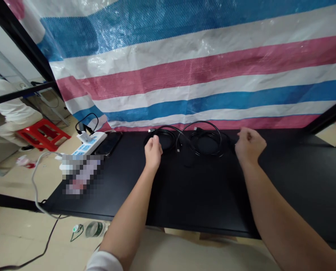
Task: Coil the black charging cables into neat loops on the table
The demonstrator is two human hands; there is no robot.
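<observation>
Two loosely coiled black cables lie side by side on the black table (201, 195), a loop of cable crossing between them. My left hand (153, 150) is closed in a fist at the front left of the left coil (174, 140), hiding part of it. To the right of the right coil (209, 153), my right hand (250, 145) is also closed, close to the dark cable at that coil's edge. Whatever either hand holds, if anything, is hidden by the fingers. A cable connector (178, 150) shows between the coils.
On the left stand a white power strip (84, 148) with plugs, a dark phone (109, 143) and a blurred-out item (84, 177). A striped plastic sheet (184, 75) hangs behind the table. A seated person (12, 105) and a red stool (45, 133) are beyond the left edge.
</observation>
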